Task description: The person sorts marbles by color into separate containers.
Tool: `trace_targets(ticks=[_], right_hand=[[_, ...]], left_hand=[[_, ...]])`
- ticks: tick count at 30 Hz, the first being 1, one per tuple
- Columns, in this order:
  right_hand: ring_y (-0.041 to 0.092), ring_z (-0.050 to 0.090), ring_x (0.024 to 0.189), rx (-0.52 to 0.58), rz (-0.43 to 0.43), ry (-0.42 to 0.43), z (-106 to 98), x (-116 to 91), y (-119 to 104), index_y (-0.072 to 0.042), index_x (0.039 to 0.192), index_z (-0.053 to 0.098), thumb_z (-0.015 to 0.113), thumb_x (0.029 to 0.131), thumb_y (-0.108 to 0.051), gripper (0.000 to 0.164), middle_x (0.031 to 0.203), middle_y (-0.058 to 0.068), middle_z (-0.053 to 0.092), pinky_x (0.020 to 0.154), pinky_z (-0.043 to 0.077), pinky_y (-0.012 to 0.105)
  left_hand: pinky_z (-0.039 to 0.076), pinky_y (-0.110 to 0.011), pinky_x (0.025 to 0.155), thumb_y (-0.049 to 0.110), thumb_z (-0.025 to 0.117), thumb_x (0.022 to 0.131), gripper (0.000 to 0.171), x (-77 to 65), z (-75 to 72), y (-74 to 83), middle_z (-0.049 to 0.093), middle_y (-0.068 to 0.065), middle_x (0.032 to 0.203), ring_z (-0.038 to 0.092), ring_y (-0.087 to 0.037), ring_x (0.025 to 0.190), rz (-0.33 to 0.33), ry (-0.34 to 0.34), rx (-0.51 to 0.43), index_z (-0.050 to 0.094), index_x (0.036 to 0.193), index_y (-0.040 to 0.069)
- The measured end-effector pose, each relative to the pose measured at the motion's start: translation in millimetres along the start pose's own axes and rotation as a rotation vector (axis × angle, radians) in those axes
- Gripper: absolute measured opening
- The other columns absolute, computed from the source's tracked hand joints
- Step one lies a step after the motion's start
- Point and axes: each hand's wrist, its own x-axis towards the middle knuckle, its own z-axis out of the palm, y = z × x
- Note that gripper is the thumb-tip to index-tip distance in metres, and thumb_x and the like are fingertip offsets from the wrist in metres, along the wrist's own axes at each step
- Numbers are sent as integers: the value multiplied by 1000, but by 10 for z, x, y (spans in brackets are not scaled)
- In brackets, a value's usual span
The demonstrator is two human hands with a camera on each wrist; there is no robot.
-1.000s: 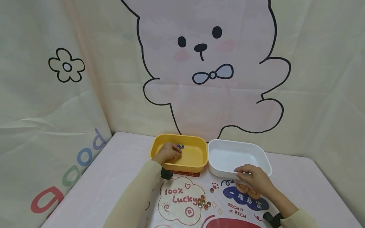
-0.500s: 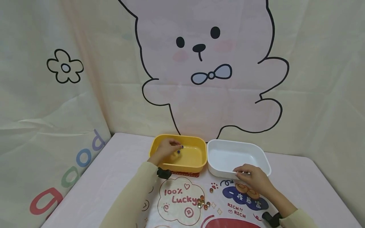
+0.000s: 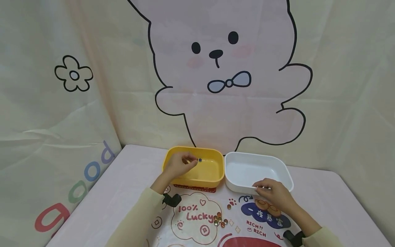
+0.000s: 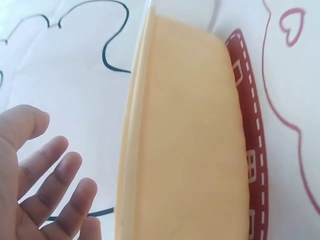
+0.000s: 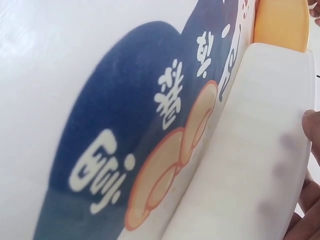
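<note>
One yellow tray (image 3: pixel 211 168) and one white tray (image 3: pixel 247 168) stand side by side on the desk (image 3: pixel 321 202); the left hand (image 3: pixel 179 165) has its fingers spread over the yellow one, a dark blue bead (image 3: pixel 200 160) just beside their tips, touching or not I cannot tell, while the right hand's (image 3: pixel 275 192) fingers pinch the white one's near rim. Brownish beads (image 3: pixel 223 224) cluster by the printed "100% Lucky" (image 3: pixel 197 216). Nearby print reads "RICH!! RICH" (image 3: pixel 256 228) and, white on navy, "一夜暴富" (image 3: pixel 266 216).
</note>
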Motion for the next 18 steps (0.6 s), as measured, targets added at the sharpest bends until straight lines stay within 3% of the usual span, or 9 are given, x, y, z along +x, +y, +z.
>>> trace_targets(ticks=[4,9,18], right_hand=[[26,69,95,3,-6,9,8,-13,12,-19,94,73,70,88,-18,8,96,-1,71,80,57,42],[23,68,91,-3,-25,35,11,-20,5,-19,94,73,72,86,-14,10,97,-1,71,78,58,39],[26,64,96,-52,-120,155,-45,-31,-173,-19,95,74,78,78,-12,19,97,-2,70,85,52,55]], left_hand=[[52,-25,68,32,70,86,11,-151,-15,66,68,9,88,59,-11,79,61,-2,51,73,91,22],[50,-23,72,34,70,85,14,-300,-14,98,68,9,90,60,-10,82,120,-2,190,72,93,22],[50,-26,75,37,72,83,17,-445,30,94,66,8,91,60,-12,85,105,-25,305,72,94,23]])
